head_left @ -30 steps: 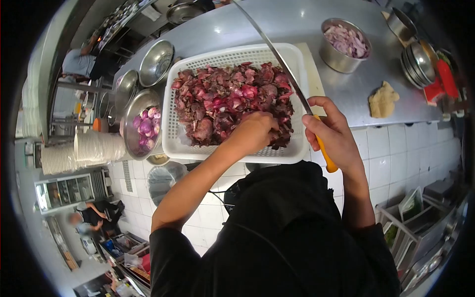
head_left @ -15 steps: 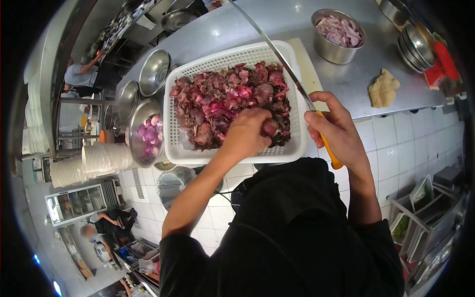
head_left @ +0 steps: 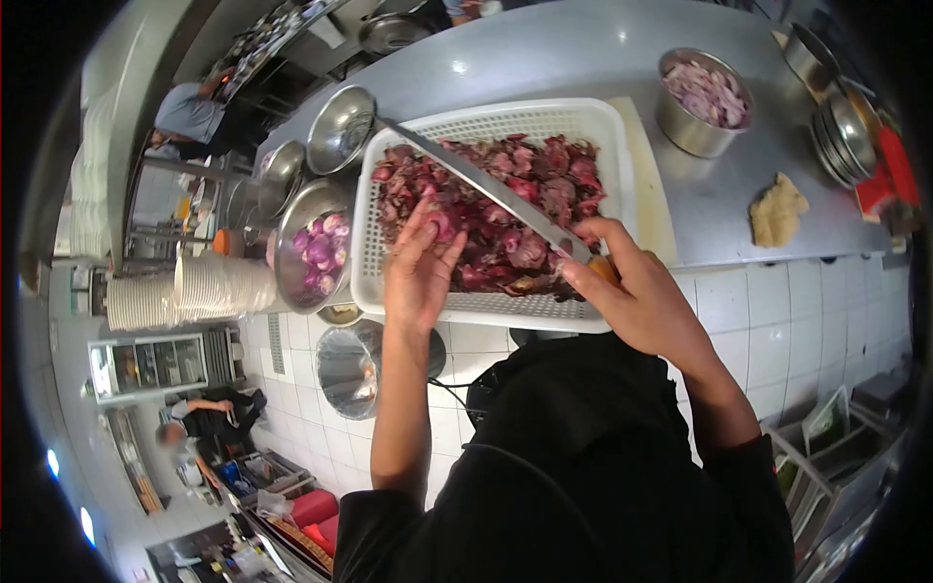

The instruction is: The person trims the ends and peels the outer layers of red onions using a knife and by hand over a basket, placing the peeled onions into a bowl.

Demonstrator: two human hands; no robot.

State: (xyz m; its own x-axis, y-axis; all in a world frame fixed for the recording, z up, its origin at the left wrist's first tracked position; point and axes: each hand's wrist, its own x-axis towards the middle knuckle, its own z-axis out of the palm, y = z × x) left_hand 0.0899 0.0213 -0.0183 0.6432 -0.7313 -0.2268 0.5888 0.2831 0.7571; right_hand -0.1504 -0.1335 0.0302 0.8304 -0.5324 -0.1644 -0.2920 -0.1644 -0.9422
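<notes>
A white perforated basket [head_left: 630,209] is full of red onions and loose dry skins [head_left: 544,180]. Over its left part, my left hand [head_left: 420,272] has its fingers around a red onion [head_left: 442,225], palm turned up. My right hand [head_left: 632,291] grips the yellow handle of a long knife [head_left: 486,187]. The blade slants up and left across the basket, its tip near a steel bowl [head_left: 340,129]. Most of the handle is hidden by my fingers. Left of the basket, a steel bowl [head_left: 287,248] contains peeled purple onions [head_left: 323,253].
A steel pot [head_left: 700,136] of sliced onions stands at the right on the steel counter [head_left: 564,58], near a crumpled tan cloth [head_left: 777,210]. Stacked bowls [head_left: 844,141] are farther right. A lined bin [head_left: 350,374] stands below the basket. Other people are in the background at left.
My left hand has lifted a red onion from the pile and moved left. My right hand has swung the knife from pointing steeply up to lying across the basket.
</notes>
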